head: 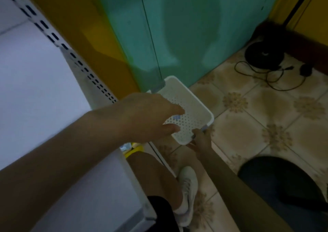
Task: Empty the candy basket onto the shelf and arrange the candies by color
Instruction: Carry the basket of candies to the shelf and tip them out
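A white perforated basket (197,105) is held low over the tiled floor, to the right of the white shelf (35,93). My right hand (200,140) grips its near corner by the rim. My left hand (150,116) reaches over the basket's left side, fingers spread, holding nothing. One small bluish candy (176,117) lies on the basket's bottom by my left fingertips. The rest of the basket's visible bottom looks bare. No candies are visible on the shelf surface in this dim view.
A slotted white upright (58,41) runs along the shelf's back. Below the shelf edge are a yellow item (133,151) and my leg and white shoe (188,191). A black round stand with cables (264,56) and a dark stool (284,183) sit on the floor.
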A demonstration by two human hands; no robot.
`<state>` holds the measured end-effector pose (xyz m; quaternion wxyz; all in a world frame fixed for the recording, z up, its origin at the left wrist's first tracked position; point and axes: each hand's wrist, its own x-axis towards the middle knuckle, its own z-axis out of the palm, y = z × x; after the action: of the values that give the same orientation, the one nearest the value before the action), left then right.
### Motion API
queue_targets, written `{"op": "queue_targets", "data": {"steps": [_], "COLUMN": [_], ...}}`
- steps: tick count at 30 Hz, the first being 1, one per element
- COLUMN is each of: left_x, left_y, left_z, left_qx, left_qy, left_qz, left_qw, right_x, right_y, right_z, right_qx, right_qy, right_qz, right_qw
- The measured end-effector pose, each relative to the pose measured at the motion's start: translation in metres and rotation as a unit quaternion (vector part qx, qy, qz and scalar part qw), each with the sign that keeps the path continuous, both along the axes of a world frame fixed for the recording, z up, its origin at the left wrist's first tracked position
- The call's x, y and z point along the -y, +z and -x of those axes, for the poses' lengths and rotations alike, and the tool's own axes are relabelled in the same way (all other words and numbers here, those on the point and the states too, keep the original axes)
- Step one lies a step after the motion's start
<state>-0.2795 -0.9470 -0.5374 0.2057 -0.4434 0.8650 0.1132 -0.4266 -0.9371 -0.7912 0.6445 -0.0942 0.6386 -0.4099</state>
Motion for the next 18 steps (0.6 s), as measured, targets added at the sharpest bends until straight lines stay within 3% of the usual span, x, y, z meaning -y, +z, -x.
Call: {"op": "queue_targets", "data": {"steps": [2, 4, 11, 14, 18], "left_x": [0.009, 0.036, 0.135, 0.147, 0.158], "left_y": [0.008, -0.007, -0.143, -0.182, -0.254], "left_z": [-0.004, 0.006, 0.060, 0.056, 0.026], "left_qx": [-0.027, -0.001, 0.083, 0.038, -0.023], "left_qy": [0.013, 0.000, -0.036, 0.094, 0.303], "left_qz": [0.007, 0.015, -0.036, -0.147, -0.207], "left_qw": [1.000, 1.000, 0.995, 0.984, 0.930], "right_x": [0.003, 0.008, 0.011, 0.005, -0.005], "right_y": [-0.020, -0.033, -0.078, -0.102, -0.144], "right_z": [-0.007, -0.015, -0.012, 0.001, 0.011], "right_qx": [-0.002, -0.010, -0.073, -0.086, -0.059], "right_qy": [-0.004, -0.007, -0.003, -0.008, -0.012], "right_qz": [-0.026, -0.051, -0.087, -0.096, -0.105], "right_qw": [1.000, 0.999, 0.994, 0.992, 0.993]}}
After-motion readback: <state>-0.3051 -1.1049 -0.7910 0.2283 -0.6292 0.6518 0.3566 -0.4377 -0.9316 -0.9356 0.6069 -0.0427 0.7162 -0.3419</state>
